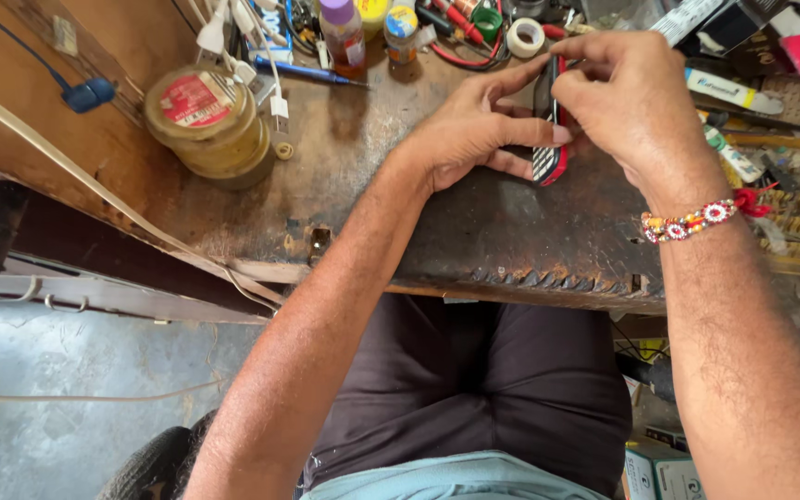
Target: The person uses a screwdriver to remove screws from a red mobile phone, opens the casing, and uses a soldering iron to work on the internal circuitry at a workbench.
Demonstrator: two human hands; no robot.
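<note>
Both hands grip one red-and-black keypad phone (548,139): left hand (474,130) cradles, right hand (631,102) pinches its top. I see it near the workbench (474,231) front edge.

The phone (549,139) is red-edged with a black-and-white checked keypad. The bracelet (689,221) on the right wrist is beaded red, white and yellow. At far left, the jar (210,123) is amber with a red round label. The surface (502,231) is worn dark brown; the trousers (493,380) are dark.
</note>
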